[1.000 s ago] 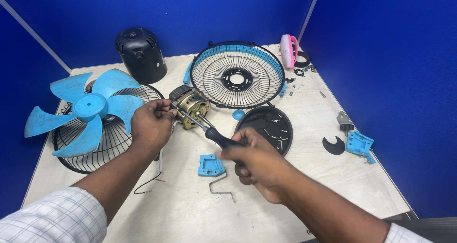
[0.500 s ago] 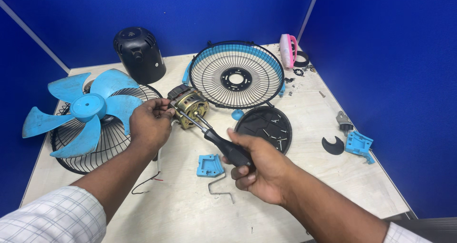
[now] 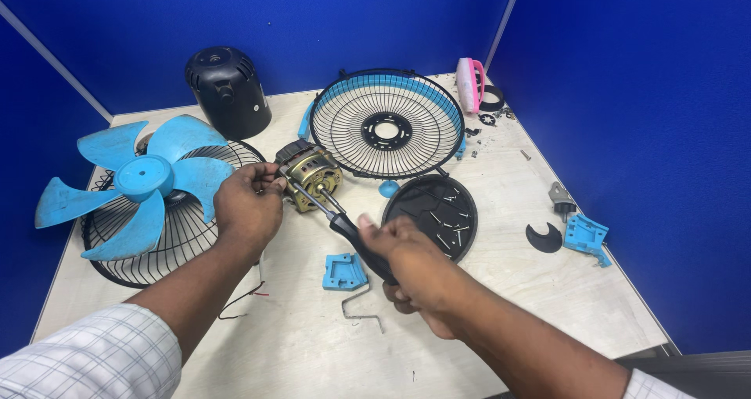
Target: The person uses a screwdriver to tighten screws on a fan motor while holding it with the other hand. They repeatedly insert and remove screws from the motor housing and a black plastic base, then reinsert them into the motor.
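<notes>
At table centre, left hand [image 3: 249, 207] pinches the side of the motor [image 3: 310, 176], bracing it on the table [image 3: 547, 305]. Right hand [image 3: 411, 262] is clenched round the black handle of the screwdriver [image 3: 344, 228], tip at the motor's near face, just by the left fingers.

To do this well, I'd say: keep the shaft in line with the screw, press in while turning, hold the motor hard so it can't roll, and keep left fingertips off the tip.

Count: one motor, one screwdriver, two grilles – one [image 3: 386, 125] bare, one [image 3: 149, 239] under the single blade [image 3: 139, 181]. One black housing [image 3: 228, 91], one black plate [image 3: 432, 211] holding loose screws, too small to count. Two blue brackets [image 3: 343, 271] [image 3: 585, 235].
</notes>
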